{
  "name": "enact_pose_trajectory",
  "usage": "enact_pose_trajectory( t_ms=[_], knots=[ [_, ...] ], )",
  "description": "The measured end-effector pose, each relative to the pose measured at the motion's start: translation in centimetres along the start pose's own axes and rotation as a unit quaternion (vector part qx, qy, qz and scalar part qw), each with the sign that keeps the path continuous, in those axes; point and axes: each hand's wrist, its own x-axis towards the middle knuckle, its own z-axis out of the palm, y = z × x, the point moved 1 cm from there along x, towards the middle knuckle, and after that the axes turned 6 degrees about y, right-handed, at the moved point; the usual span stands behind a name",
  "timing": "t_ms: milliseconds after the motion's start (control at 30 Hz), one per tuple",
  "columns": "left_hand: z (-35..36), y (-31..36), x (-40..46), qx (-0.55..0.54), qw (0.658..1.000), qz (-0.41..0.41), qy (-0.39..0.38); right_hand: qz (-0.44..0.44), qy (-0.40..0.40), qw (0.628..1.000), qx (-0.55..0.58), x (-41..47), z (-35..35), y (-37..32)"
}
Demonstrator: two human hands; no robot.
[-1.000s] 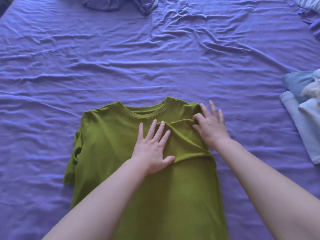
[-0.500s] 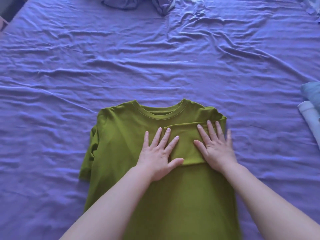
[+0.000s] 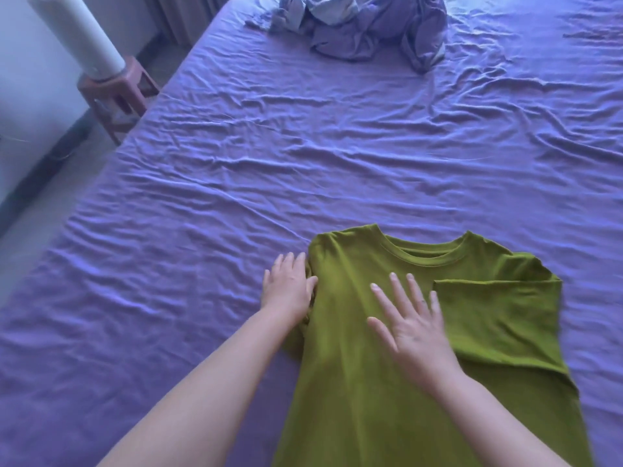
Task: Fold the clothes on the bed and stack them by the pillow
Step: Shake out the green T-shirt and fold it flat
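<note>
Green T-shirt [image 3: 387, 332] lies flat on the bed under your hands. Right hand [image 3: 413, 326] rests open on its chest, holding nothing; left hand [image 3: 288, 286] touches the left shoulder edge, fingers relaxed. Soft, light, limp: take that sleeve edge. Unfolded clothes [image 3: 364, 25] lie well beyond.

No readable text or labels anywhere.

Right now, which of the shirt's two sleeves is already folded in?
The right sleeve: it lies flat across the green shirt. The left sleeve is bunched at the edge by the left hand.
</note>
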Motion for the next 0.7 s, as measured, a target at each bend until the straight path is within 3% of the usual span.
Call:
enact_pose_trajectory(
  t_ms=[100,233,400,467,600,700],
  knots=[
    [0.6,-0.3,0.6,-0.053,0.998,-0.027,0.016,-0.010,-0.024,1.000,0.011,2.4,1.9,-3.6],
    [1.2,-1.1,0.1,-0.262,0.956,-0.125,-0.029,-0.013,-0.074,0.997,-0.036,3.3,4.2,-4.6],
    [-0.4,-3.4,0.2,-0.415,0.905,-0.085,-0.036,-0.027,-0.067,0.997,0.020,4.4,2.9,-5.3],
    [-1.3,-4.2,0.5,-0.439,0.894,-0.079,-0.042,-0.040,-0.059,0.997,0.018,5.6,2.5,-5.8],
    [-2.0,-6.0,0.8,-0.406,0.908,-0.060,-0.081,-0.022,-0.088,0.995,-0.049,7.4,3.0,-5.7],
    [-3.1,-8.3,1.2,-0.377,0.913,-0.038,-0.148,-0.010,-0.098,0.992,-0.083,7.8,3.5,-5.8]
  ],
)
